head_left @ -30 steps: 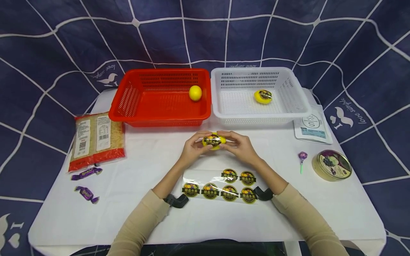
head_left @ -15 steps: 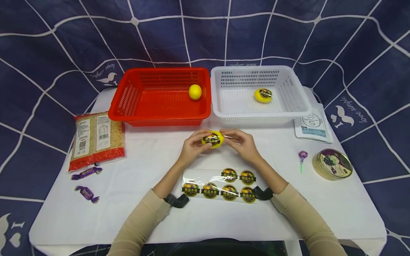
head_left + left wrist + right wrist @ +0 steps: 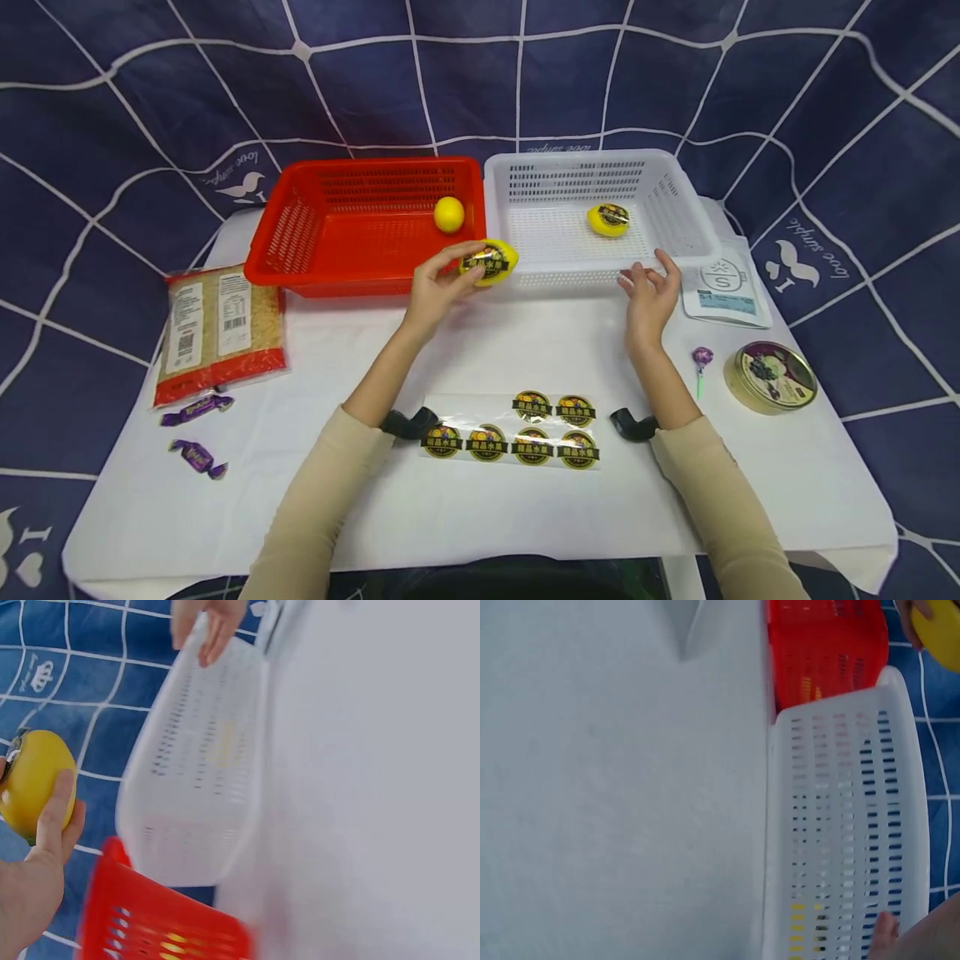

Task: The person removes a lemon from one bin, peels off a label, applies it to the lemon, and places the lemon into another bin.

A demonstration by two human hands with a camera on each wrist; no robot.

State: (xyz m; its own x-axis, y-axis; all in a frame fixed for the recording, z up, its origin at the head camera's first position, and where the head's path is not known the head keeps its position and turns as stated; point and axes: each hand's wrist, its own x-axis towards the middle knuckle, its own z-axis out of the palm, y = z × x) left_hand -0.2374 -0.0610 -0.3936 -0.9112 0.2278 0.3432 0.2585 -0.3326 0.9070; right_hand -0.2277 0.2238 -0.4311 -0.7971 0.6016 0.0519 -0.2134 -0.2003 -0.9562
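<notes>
Table [image 3: 465,508], draped in white cloth. At the back stood a red plastic basket [image 3: 360,282] and, to its right, a white plastic basket [image 3: 555,266]. Left side: clear bag of pale grains [image 3: 258,325]; two purple-wrapped candies [image 3: 197,409]. Centre front: sheet of six round stickers [image 3: 472,408], laid flat. Right side: white pouch [image 3: 723,287], purple-headed lollipop [image 3: 702,358], round tin [image 3: 771,377].

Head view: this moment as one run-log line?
left hand: holds stickered lemon | right hand: at white basket rim | white basket: second stickered lemon | red basket: yellow fruit, no sticker visible
</notes>
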